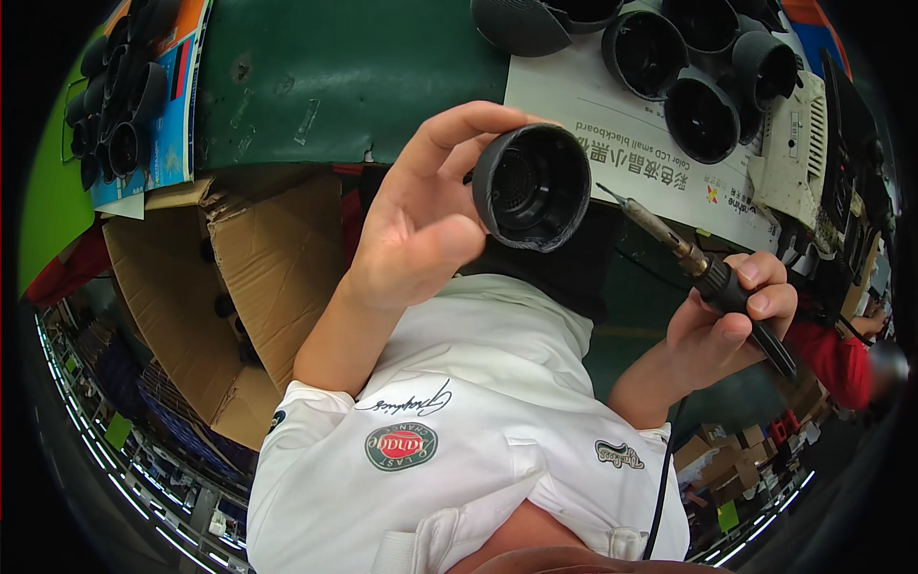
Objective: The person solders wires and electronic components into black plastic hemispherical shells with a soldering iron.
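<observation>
Landmark: the white printed sheet (pixel 555 91) lying on the dark green tabletop (pixel 335 81).

Left hand (pixel 421 206): raised at the sheet's near-left corner, gripping a black cup-shaped plastic housing (pixel 531 187). Fingers curl over the far side, thumb presses low on the near-left side; spread of the grip matches the cup's width. Mouth of the cup turned up toward the wearer's head; inside wall stepped, a patch of small holes at the bottom.

Right hand (pixel 722 320): on the wearer's side of the sheet, toward its right end. Closed round the black handle of a soldering iron (pixel 708 275), thumb and fingers pinching it from both sides. Iron slants; its thin metal tip points toward the sheet's near-left part, ending just beside the cup's rim, a small gap showing between them.

On the sheet's right half and beyond its far edge: a cluster of similar black cups (pixel 703 120), several with open mouths showing. At the sheet's right edge: an off-white vented unit (pixel 794 143).

Well left of the sheet: more black cups (pixel 124 148) on a blue, white and orange printed sheet (pixel 182 77). Left of the white sheet and nearer the wearer: an open cardboard box (pixel 273 268), flap raised. Right of the sheet, farther down: another person's red sleeve (pixel 837 364).
</observation>
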{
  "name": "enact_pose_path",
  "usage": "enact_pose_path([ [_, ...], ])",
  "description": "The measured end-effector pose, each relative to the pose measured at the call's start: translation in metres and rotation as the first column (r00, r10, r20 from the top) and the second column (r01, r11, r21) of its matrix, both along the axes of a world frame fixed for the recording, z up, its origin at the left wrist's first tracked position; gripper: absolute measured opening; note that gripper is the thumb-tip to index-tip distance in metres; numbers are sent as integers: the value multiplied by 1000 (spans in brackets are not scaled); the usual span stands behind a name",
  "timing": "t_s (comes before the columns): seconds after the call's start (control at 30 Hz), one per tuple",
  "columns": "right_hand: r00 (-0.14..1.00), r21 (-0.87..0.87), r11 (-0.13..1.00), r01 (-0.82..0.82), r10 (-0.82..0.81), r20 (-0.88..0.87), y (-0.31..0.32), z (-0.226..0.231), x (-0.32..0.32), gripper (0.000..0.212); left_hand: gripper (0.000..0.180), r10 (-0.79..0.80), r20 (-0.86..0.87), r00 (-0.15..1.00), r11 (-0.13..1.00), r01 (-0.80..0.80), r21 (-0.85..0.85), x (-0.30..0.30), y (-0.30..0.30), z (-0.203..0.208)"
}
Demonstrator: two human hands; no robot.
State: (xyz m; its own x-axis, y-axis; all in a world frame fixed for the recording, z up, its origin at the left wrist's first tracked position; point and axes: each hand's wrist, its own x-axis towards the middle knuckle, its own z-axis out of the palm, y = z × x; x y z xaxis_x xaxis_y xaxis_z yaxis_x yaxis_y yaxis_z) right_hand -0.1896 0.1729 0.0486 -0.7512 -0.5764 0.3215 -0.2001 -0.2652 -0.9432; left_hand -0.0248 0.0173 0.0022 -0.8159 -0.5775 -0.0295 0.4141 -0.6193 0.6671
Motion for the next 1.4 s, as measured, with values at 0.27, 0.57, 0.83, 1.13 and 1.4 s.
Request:
enact_pose_path([
  [0.27,975,20,999,47,-42,-219,-9,2,2,38,58,1,31,1000,999,1,-50,-1,-2,-1],
  [0.57,964,21,1000,18,-11,-267,-22,8,2,35,59,-11,76,997,995,19,-103,0,-2,-1],
  [0.83,947,39,999,-30,41,-318,-25,6,-2,32,57,-13,74,997,993,21,-114,1,-2,-3],
  [1.13,962,79,997,-20,41,-269,-25,8,-1,31,55,4,76,997,979,11,-202,2,-4,-6],
  [1.4,986,50,998,39,-30,-167,-26,5,6,31,54,7,55,998,975,6,-222,2,-3,-9],
])
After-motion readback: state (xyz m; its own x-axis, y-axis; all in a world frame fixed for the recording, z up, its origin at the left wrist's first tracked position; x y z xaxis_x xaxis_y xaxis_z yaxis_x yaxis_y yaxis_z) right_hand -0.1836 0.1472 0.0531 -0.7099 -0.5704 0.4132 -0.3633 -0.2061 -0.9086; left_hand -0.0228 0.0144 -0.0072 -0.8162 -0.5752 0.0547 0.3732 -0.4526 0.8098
